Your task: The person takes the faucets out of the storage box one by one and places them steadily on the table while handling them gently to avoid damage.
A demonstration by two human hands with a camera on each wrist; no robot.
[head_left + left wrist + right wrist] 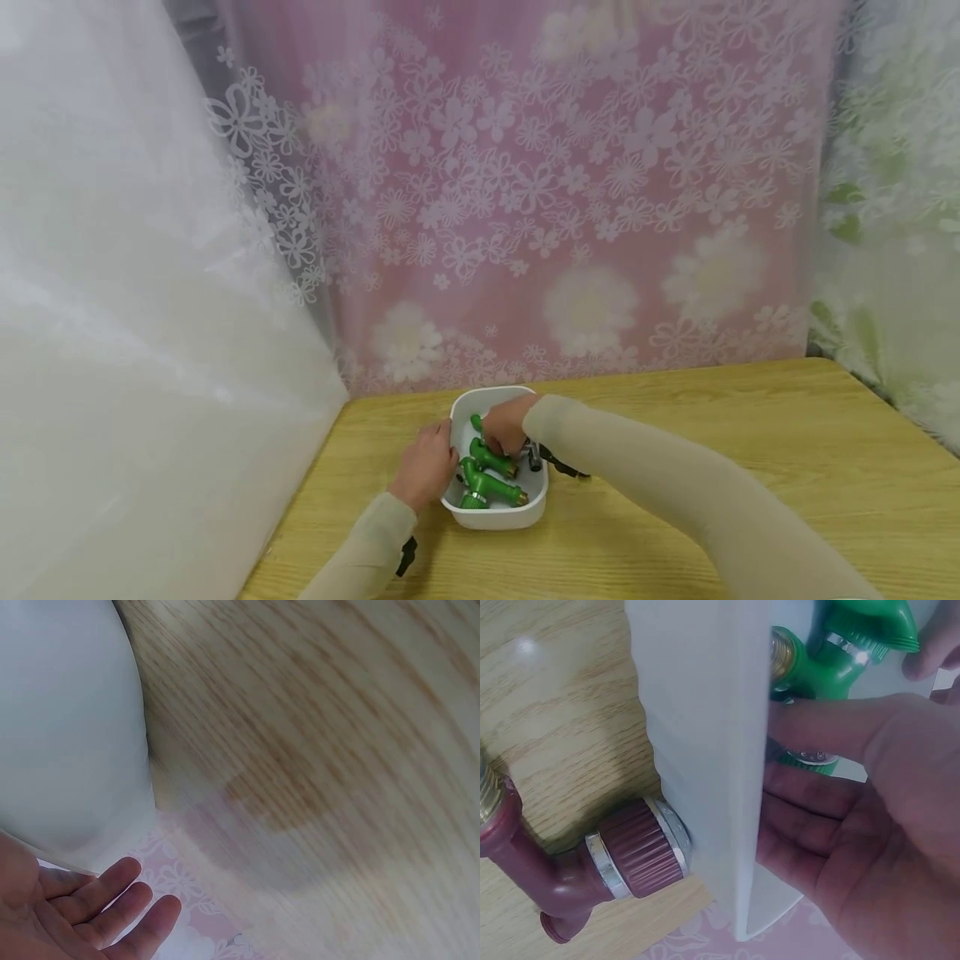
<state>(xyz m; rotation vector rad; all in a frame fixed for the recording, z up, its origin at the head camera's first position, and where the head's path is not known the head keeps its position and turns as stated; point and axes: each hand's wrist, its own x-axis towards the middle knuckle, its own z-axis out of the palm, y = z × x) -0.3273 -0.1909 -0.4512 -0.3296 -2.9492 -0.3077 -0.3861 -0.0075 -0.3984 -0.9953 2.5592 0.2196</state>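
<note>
A white plastic basin [498, 520] on the table holds several green taps [491, 487] with brass threaded ends. A dark and chrome piece [534, 457] lies by its right wall. My left hand [426, 462] rests against the basin's left side, fingers at the rim; its fingers look extended in the left wrist view. My right hand [506, 423] reaches down inside the basin among the taps. In the right wrist view, its thumb and bent fingers surround a green tap's knob [810, 760], their tips hidden behind the basin wall. I cannot tell whether they grip it.
A maroon tap [641, 851] with a ribbed knob lies on the wooden table [750, 417] against the basin's outer right side. A pink flowered curtain [570, 208] hangs behind the table, with white sheeting [150, 333] on the left.
</note>
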